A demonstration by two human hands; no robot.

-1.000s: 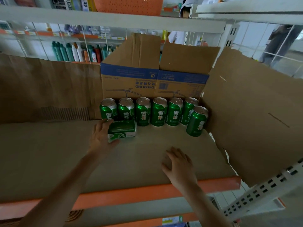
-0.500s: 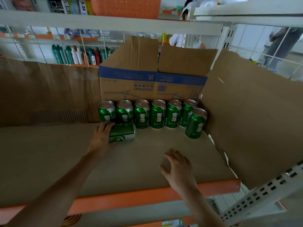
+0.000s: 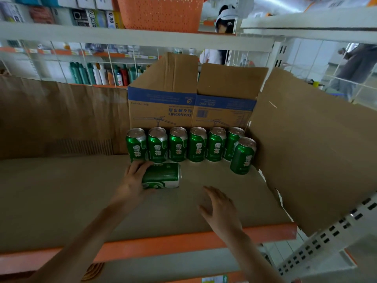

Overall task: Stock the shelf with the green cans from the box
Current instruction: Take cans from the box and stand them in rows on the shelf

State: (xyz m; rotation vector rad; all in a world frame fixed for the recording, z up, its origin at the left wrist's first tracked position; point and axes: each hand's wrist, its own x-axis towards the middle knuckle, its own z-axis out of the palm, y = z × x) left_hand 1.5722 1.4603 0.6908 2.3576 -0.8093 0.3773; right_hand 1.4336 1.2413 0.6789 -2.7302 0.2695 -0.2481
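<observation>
Your left hand [image 3: 132, 180] now grips the lying can [image 3: 163, 174] more fully. A second ago only your fingertips touched its left end; now your fingers curl over the top and your thumb sits beneath. The can has slid a little right, so it lies under the second and third cans of the row [image 3: 195, 146].

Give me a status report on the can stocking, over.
Left hand holds lying can; right hand open, holding nothing. Seven cans upright before the box. That row close behind lying can.
</observation>
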